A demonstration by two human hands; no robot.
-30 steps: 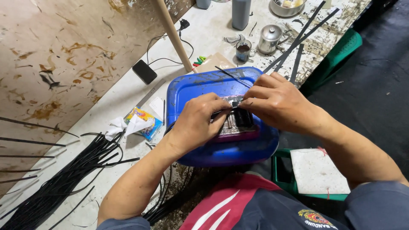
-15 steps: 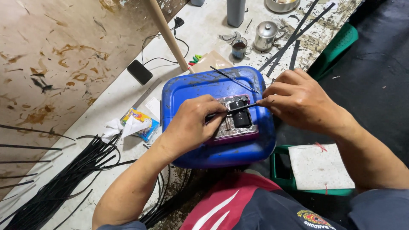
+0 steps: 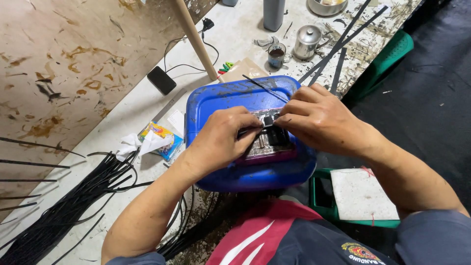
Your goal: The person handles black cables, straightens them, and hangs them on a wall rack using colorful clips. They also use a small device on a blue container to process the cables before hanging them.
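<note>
A workshop: stained workbench [image 3: 147, 105], bundled black strips [image 3: 64, 211], paint-spattered board [image 3: 59, 64].

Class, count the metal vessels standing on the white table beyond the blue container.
3: a small lidded kettle, a tall grey cylinder left of it, a bowl at the top edge. More may lie out of frame.

Head-worn view, steeply downward, close

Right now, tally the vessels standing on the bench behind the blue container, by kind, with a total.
Metal teapot: 1
Glass mug of dark drink: 1
Grey cylinder flask: 1
Metal bowl: 1
Total: 4
</note>
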